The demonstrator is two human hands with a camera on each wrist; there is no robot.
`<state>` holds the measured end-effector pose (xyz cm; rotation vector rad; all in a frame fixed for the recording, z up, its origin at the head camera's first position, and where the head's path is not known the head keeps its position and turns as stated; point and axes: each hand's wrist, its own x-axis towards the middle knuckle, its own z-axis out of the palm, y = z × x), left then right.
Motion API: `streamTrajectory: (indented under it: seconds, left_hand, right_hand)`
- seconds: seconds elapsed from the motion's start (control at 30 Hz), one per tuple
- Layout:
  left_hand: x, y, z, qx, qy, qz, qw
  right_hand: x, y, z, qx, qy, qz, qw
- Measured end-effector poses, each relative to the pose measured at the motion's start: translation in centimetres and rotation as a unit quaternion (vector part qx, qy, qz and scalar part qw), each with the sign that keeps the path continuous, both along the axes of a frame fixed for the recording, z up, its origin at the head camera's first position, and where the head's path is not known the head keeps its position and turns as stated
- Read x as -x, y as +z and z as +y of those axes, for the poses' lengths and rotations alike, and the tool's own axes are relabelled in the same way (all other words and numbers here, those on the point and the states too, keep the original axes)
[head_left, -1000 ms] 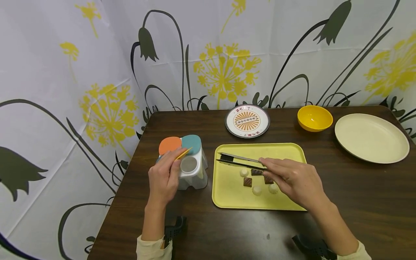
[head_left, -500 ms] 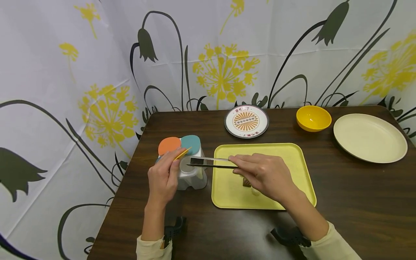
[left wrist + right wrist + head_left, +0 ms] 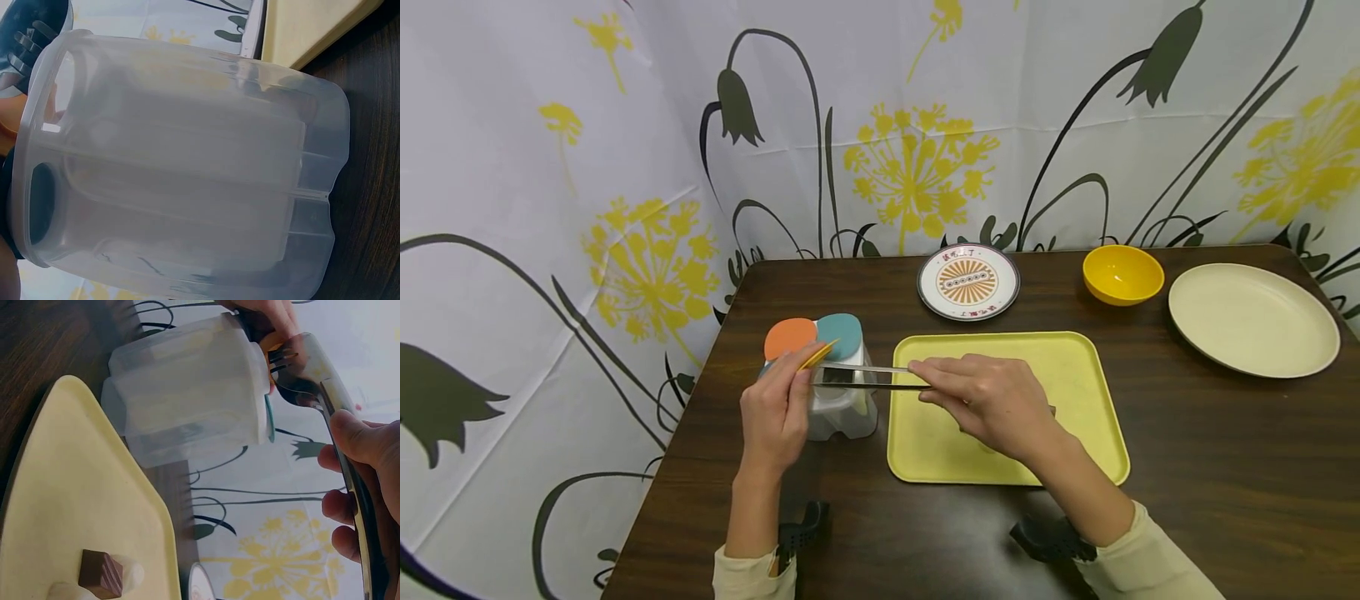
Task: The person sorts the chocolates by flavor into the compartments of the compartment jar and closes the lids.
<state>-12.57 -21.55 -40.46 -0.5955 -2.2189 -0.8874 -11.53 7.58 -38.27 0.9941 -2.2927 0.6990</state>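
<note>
Tongs (image 3: pixel 868 377) lie level in the right hand (image 3: pixel 992 404), whose thumb and fingers are curled around the handle end and pinch the two metal arms close together. Beyond the fingertips, the tips reach over the open hole of the plastic container (image 3: pixel 842 400); what they carry there cannot be made out, though something dark sits between them. The left hand (image 3: pixel 775 421) stands against the near side of that container, its fingers bent and pinching a yellow lid flap (image 3: pixel 818 356) upward, just beside the tong tips. Past those fingers, an orange lid (image 3: pixel 790 337) and a teal lid (image 3: pixel 841 333) rest on the container's top. Under the right hand's palm lies the yellow tray (image 3: pixel 1075 367), where the right wrist view shows a brown chocolate square (image 3: pixel 101 574) touching a white sweet (image 3: pixel 128 575). Well beyond both hands, along the far side of the dark table (image 3: pixel 1225 467), are a patterned plate (image 3: pixel 968 282), a yellow bowl (image 3: pixel 1123 273) and a cream plate (image 3: pixel 1253 319).
</note>
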Motion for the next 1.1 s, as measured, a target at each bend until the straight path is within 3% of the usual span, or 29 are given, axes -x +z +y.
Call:
streamTrajectory:
  seconds: [0.53,1.1]
  left_hand:
    - [-0.1,0.0,0.0,-0.008,-0.001,-0.003,1.0]
    - [-0.1,-0.4,0.0,-0.011,0.028,-0.008,0.9995]
  right_hand:
    - [0.1,-0.3,-0.4,-0.001,0.003,-0.01,1.0]
    - [-0.3,-0.4,1.3,-0.008,-0.019,-0.051,0.998]
